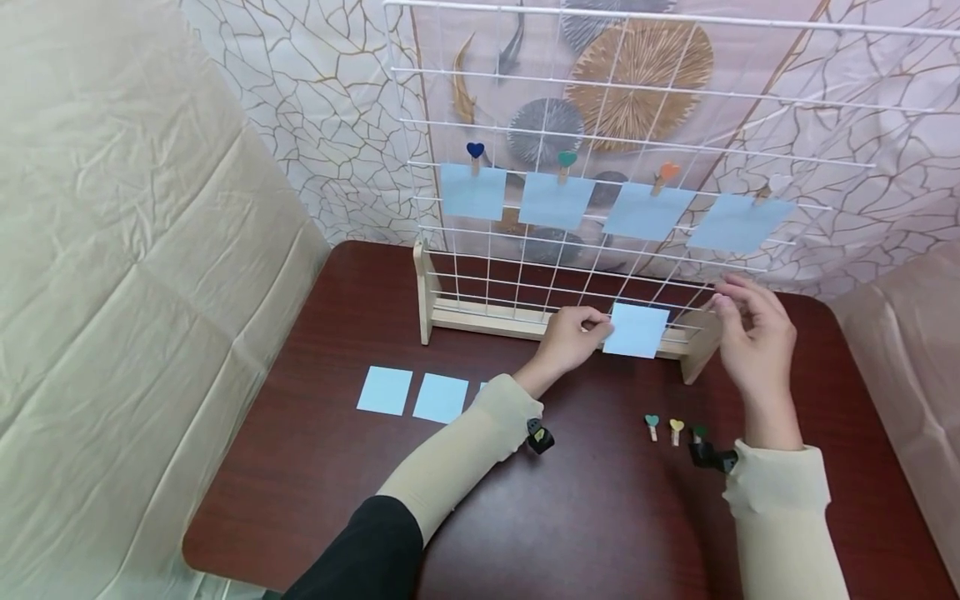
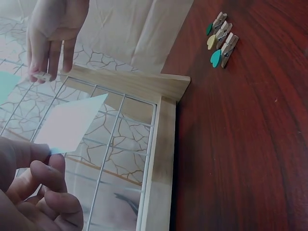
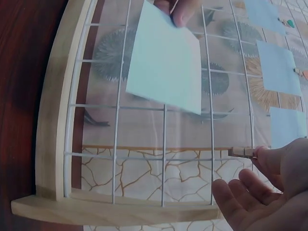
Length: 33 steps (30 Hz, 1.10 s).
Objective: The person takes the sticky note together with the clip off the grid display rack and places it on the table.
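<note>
The left hand (image 1: 567, 337) was nearly closed, and between its thumb and bent forefinger it pinched the edge of a square light-blue paper card (image 1: 636, 330). This card was in front of the lower right part of a white wire grid (image 1: 675, 17); whether it touched the wires, I could not tell. The right hand (image 1: 761, 342) was near the lower right end of the grid, and it pinched a small wooden clothespin (image 3: 240, 152) by the thumb and finger, while its other fingers were loosely bent.

Above the hands, four light-blue paper cards (image 1: 557, 200) hung in a row across the grid, each under a wooden clip with a heart: dark blue, green, orange and white. Below, a pale wooden stand (image 1: 487, 320) supported the grid.

On the dark red-brown table (image 1: 585, 517), three clothespins with teal, yellow and dark green hearts (image 1: 677, 426) lay before the right part of the grid. Before its left part lay three more blue squares (image 1: 440, 397), the third mostly hidden by the sleeve.
</note>
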Motion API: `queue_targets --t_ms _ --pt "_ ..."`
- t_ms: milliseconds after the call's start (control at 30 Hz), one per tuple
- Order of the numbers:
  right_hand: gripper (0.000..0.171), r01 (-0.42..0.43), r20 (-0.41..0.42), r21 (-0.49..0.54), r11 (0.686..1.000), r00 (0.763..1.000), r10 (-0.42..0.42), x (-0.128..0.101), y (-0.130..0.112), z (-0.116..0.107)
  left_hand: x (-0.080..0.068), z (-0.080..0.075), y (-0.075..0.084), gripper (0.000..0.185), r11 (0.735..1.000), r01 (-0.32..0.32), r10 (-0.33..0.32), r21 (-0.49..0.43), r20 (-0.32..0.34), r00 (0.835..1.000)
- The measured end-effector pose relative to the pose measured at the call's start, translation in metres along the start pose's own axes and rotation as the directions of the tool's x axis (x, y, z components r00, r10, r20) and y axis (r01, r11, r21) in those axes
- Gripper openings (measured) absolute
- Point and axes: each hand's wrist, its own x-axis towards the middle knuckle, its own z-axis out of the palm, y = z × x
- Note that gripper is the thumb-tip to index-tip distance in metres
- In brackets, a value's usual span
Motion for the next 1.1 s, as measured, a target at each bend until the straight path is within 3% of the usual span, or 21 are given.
queue_targets --t_ms 367,667,833,1100 --pt "0.021 -0.083 -0.035 -0.012 0.996 0.996 0.082 -0.011 0.008 -0.014 -0.01 -0.006 -0.008 0.014 0.999 0.048 -0.049 0.007 0.019 0.999" --pt "0.023 -0.116 -0.023 -0.02 0.993 0.993 0.116 -0.02 0.014 -0.018 -0.021 -0.014 -0.02 0.015 0.992 0.127 -0.126 -0.006 0.095 0.987" --pt "0.023 -0.119 0.045 -0.024 0.993 0.992 0.12 -0.027 0.02 -0.021 -0.027 -0.02 -0.023 0.015 0.986 0.163 -0.157 -0.041 0.116 0.981" --pt "0.025 -0.14 0.157 -0.045 0.989 0.977 0.145 -0.041 0.031 -0.025 -0.035 -0.027 -0.028 0.016 0.981 0.191 -0.185 -0.021 0.155 0.97"
